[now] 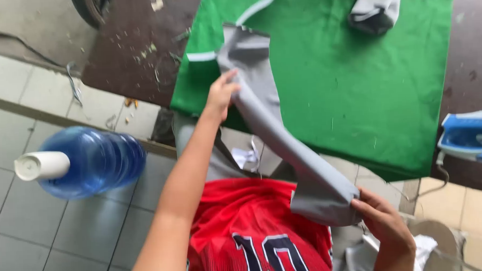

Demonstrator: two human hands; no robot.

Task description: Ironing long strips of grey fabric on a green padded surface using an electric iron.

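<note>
A long strip of grey fabric (275, 134) stretches from the green cloth (356, 78) on the table down toward my lap. My left hand (222, 94) pinches the grey strip near its upper end, at the table's edge. My right hand (383, 224) grips the strip's lower folded end, close to my red jersey (244, 231). The strip hangs taut and slanted between both hands.
A big blue water bottle with a white cap (81, 162) stands on the tiled floor at left. A blue and white iron (468, 135) rests at the table's right edge. Another grey fabric bundle (375, 8) lies at the far end of the green cloth. The brown tabletop (136, 43) has scraps.
</note>
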